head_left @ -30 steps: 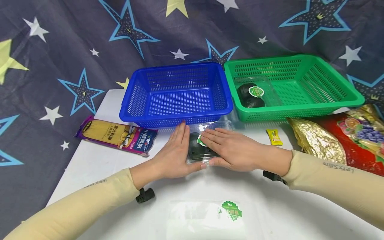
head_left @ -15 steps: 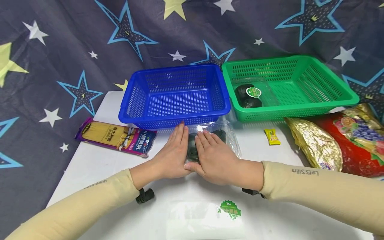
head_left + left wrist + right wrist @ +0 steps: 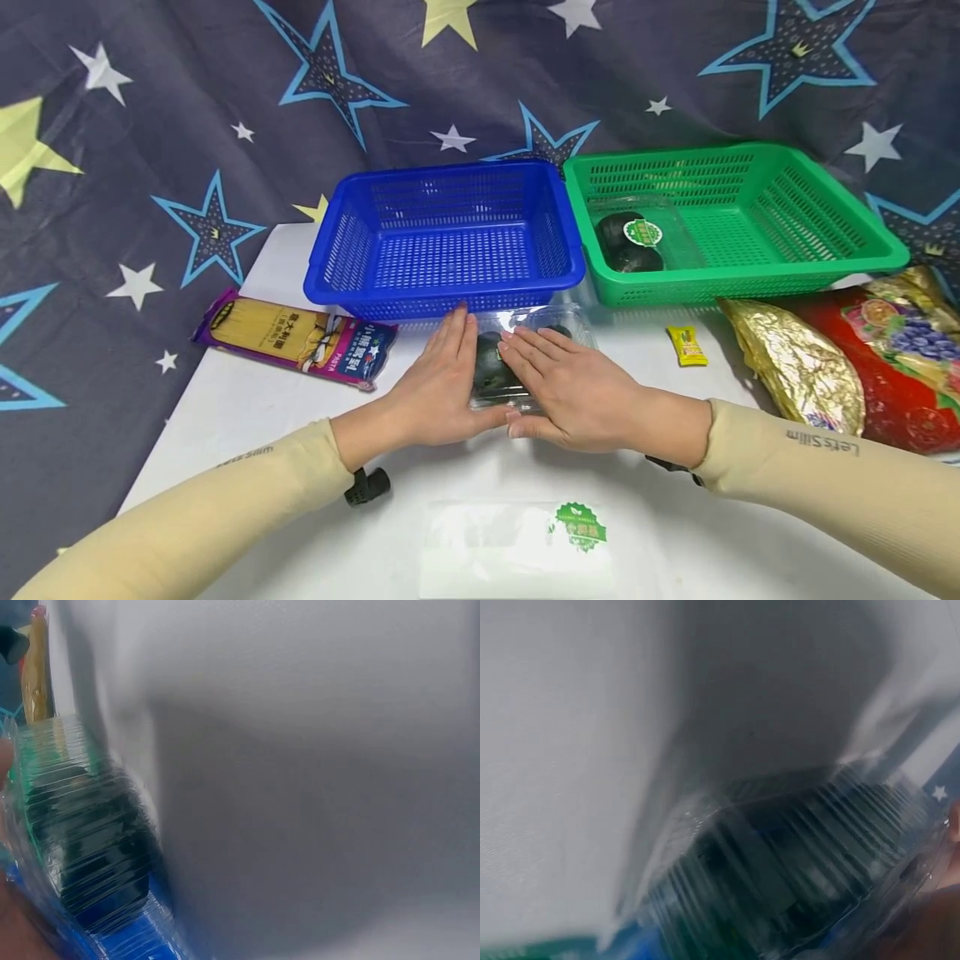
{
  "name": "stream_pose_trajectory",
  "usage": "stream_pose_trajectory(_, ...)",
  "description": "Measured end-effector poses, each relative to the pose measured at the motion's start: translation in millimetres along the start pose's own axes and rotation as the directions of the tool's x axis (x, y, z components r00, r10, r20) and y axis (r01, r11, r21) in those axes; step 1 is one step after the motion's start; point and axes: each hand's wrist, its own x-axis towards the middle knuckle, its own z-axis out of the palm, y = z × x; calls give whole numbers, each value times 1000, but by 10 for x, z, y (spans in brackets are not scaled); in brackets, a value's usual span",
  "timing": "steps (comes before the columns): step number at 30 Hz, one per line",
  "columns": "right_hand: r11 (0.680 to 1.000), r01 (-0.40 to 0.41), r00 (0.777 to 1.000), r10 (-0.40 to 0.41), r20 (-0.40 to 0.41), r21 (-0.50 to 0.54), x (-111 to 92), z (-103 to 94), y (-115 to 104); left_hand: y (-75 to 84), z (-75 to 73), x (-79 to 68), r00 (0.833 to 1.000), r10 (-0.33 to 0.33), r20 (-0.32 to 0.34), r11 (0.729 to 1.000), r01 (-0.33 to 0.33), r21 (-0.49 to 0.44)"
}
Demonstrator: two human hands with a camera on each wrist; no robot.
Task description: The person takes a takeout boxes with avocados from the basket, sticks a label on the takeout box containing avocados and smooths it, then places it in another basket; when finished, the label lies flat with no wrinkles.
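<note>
A clear plastic clamshell box (image 3: 585, 329) with dark, rounded produce (image 3: 491, 367) inside lies on the white table just in front of the blue basket. My left hand (image 3: 435, 383) lies along its left side, fingers straight and pointing away, thumb along the near edge. Flat across the lid rests my right hand (image 3: 577, 383), its straight fingers covering most of a green label. The two thumbs meet at the front edge. Both wrist views show the ribbed side of the box (image 3: 90, 825) with the dark produce behind it.
Behind stand a blue basket (image 3: 450, 292) and a green basket (image 3: 720, 287) holding a similar box (image 3: 630, 237). A pasta packet (image 3: 292, 337) lies left. To the right are a small yellow packet (image 3: 687, 346) and a red-gold bag (image 3: 870, 358). A clear sheet with green badge (image 3: 517, 546) lies in front.
My right hand slid left over the lid toward the left hand, then came back right, covering the right part of the box again. The left hand stays at the box's left side.
</note>
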Motion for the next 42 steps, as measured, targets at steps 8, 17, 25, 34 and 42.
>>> stream_pose_trajectory(8,998,-21,1000,20,-21,-58,-117,-16,68,24,-10,25,1000,-16,2,1000,16,4)
stream_pose_trajectory(17,993,-47,998,42,-44,-107,-222,-39,128,34,-1,22,1000,-21,0,1000,21,-15)
stream_pose_trajectory(25,989,-55,997,45,-70,-137,-293,-38,173,29,2,21,1000,-26,2,1000,26,-9)
stream_pose_trajectory(34,993,-32,995,21,-93,-115,-344,-38,233,34,-5,9,1000,-19,-13,1000,19,6)
stream_pose_trajectory(42,997,-30,997,35,-74,65,-398,-42,286,53,-13,-11,1000,-26,-7,1000,26,-3)
